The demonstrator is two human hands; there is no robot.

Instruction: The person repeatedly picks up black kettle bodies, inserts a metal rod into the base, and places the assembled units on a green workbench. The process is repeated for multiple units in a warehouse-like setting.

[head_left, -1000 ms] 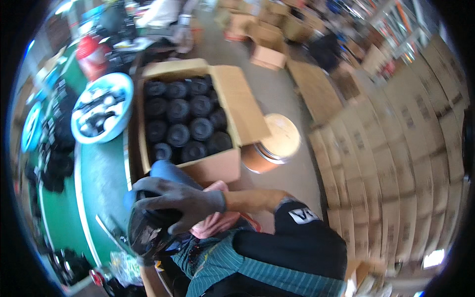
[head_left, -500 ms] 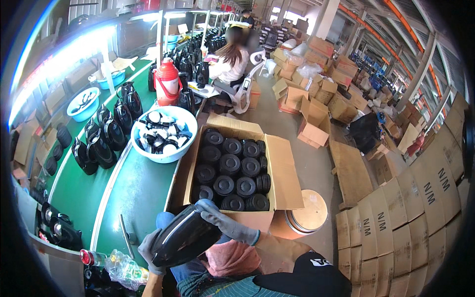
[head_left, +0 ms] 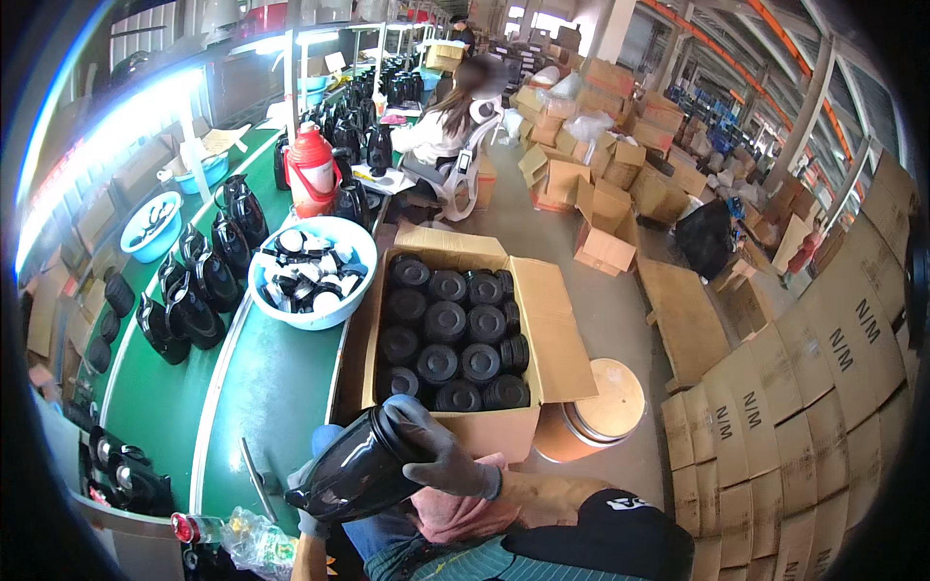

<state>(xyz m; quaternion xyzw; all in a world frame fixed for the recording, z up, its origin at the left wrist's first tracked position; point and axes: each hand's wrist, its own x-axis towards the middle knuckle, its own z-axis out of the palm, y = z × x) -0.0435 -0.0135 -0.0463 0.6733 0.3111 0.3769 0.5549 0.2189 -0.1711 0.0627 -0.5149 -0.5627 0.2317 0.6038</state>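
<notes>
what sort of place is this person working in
Most likely a factory floor: black jugs stand in rows on a long green bench, an open carton holds round black parts, and more cartons are stacked on the right.

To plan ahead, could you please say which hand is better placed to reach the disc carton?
Right hand, probably: nearer the carton; the left hand holds the far end of the black vessel.

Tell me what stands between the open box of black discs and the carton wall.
The head view shows a round drum and a strip of floor between box and carton wall.
</notes>
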